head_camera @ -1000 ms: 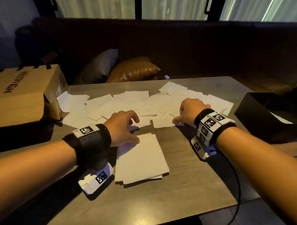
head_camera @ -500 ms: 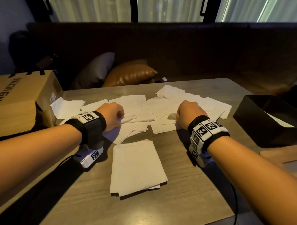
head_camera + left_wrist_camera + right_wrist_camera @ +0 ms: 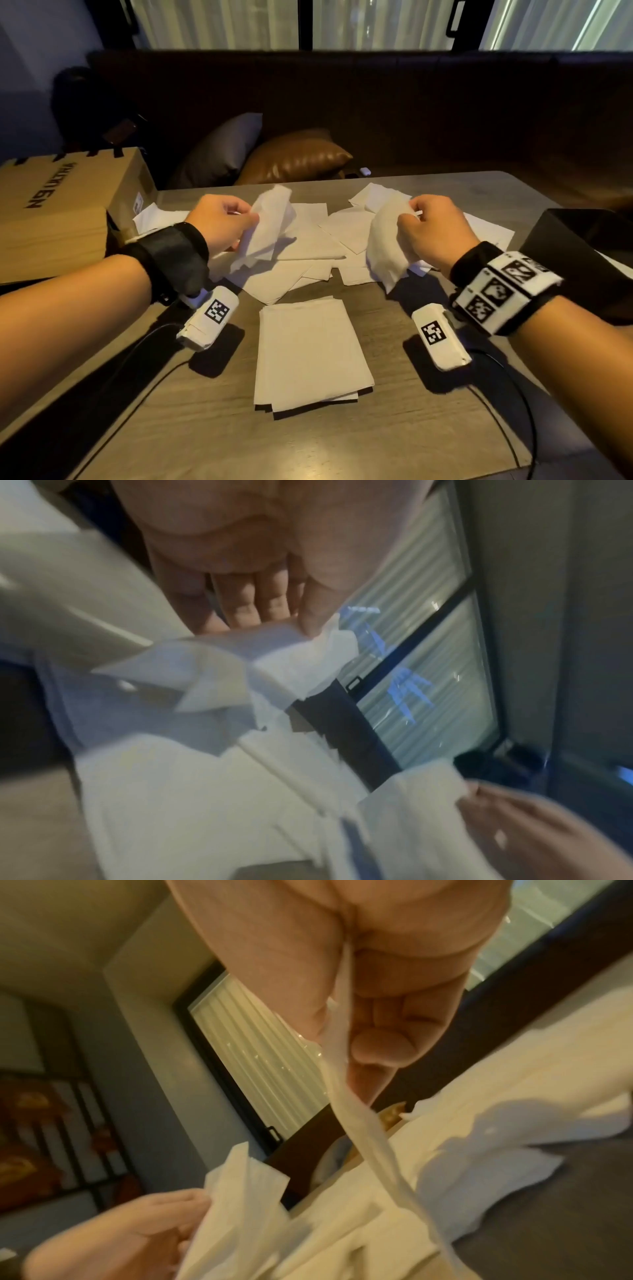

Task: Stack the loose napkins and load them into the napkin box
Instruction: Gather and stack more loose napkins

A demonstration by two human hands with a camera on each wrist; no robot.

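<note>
Head view shows the left hand (image 3: 222,224) pinching one white paper napkin (image 3: 270,222) above the wooden surface (image 3: 394,428). At 3 o'clock, the right hand (image 3: 431,233) pinches another white napkin (image 3: 387,246).

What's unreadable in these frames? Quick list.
- Inside of the black napkin box: head view, cut off by the right edge, interior dark.
- Sheet count in the neat white napkin stack: edges too thin to count.
- Whether the left hand and right hand each pinch one napkin or several: wrist views motion-blurred.
- Cardboard box lettering: partly cut off.
</note>
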